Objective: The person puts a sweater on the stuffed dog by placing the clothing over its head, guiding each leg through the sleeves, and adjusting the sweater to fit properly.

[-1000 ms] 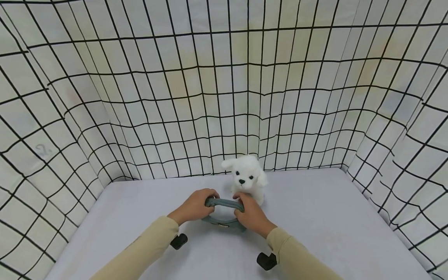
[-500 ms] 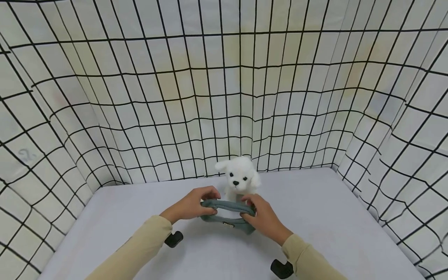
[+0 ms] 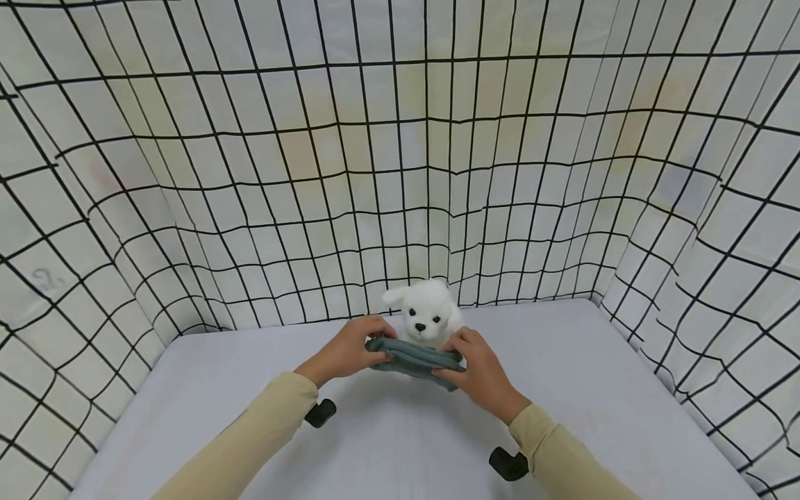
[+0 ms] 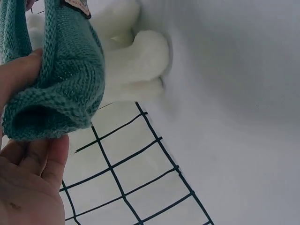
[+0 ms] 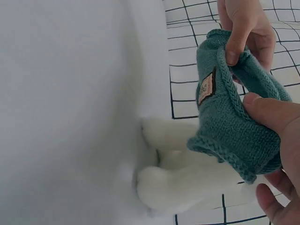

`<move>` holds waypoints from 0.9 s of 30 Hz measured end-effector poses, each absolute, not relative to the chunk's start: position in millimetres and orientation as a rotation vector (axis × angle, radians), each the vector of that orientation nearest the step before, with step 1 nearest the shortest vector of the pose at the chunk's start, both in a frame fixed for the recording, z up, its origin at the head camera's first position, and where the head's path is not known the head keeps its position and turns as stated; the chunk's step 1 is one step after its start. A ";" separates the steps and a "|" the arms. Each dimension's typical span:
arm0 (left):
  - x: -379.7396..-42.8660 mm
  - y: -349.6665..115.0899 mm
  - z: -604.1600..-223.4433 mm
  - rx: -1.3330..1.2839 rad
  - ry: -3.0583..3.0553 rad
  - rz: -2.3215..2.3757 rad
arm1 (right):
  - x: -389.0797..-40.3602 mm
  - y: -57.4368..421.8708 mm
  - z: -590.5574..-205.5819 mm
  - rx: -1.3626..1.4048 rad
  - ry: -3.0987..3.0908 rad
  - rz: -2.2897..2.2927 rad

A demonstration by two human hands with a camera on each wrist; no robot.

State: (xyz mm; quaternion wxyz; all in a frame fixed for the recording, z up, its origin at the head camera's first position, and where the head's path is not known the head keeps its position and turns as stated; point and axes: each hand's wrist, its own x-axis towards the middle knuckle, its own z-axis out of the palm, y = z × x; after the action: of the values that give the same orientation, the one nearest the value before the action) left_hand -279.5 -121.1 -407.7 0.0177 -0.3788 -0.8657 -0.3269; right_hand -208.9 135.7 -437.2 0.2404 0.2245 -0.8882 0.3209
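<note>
Teal knit piece [image 5: 234,126] | held above the pale table [image 3: 400,444], in front of the white plush dog [image 3: 428,309]; contact with dog: cannot tell | left hand [image 3: 350,351] pinches one end | right hand [image 3: 484,371] pinches the other, thumb at the opening's rim | label [image 5: 206,88] on its side | dog stands near gridded wall [image 3: 375,146]

Your left hand [image 3: 346,351] is at the left end of the teal knitted tube-shaped garment [image 3: 415,355], your right hand [image 3: 484,371] at its right end. Garment sits above the flat white tabletop [image 3: 400,451], before the fluffy white plush dog [image 3: 428,309]. Dog on tabletop, near its far edge. Black-lined white grid wall [image 3: 375,153] behind, continuing to your left and right.
</note>
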 end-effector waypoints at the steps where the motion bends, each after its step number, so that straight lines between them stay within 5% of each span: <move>1: -280.5 -119.9 -407.9 -1.174 -2.679 -1.001 | -210.9 136.6 -437.7 0.610 -2.417 0.844; 27: -310.5 -94.0 -410.0 -1.068 -2.437 -0.528 | -257.2 153.2 -431.9 0.675 -2.353 0.716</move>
State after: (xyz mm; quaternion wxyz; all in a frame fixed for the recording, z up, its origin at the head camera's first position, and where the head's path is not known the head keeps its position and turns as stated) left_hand -310.5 -94.0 -410.0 0.2129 -0.3848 -0.8777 -0.1903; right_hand -257.2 153.2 -431.9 0.2914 0.2532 -0.8825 0.2686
